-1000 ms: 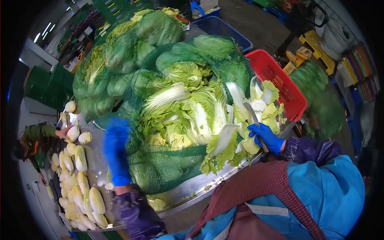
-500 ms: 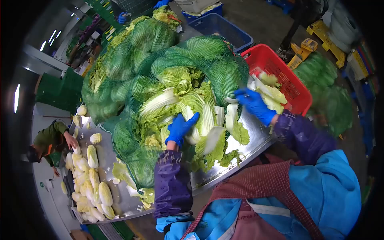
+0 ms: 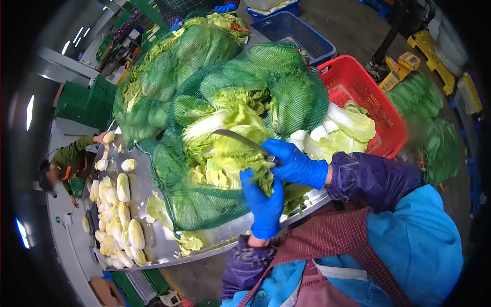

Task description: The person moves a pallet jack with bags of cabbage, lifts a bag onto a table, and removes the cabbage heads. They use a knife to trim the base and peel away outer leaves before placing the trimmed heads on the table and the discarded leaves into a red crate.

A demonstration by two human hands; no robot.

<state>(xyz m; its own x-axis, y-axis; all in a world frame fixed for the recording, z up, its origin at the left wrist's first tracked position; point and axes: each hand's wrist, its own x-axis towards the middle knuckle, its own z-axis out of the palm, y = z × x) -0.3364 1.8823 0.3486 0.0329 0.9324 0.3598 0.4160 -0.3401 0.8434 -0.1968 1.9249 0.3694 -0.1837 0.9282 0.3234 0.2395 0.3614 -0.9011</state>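
Observation:
My right hand, in a blue glove, is closed round a knife whose curved blade points left across the cabbage. Close below it, my left hand, also gloved in blue, has thumb and fingers round the leafy end of a napa cabbage. That cabbage is partly blurred and lies over the open green mesh bag. More cabbages show through the mesh behind it. Loose cut leaves are piled to the right of my right hand, by the red basket.
A red plastic basket stands at the right, a dark blue crate behind it. Trimmed cabbages cover the metal table's left side. A co-worker reaches in there; another person's gloved hand shows at the back.
My right hand has come left from the leaf pile to the cabbage, the knife now plainly visible. My left hand has moved right and down. Leaves in front have shifted toward the basket.

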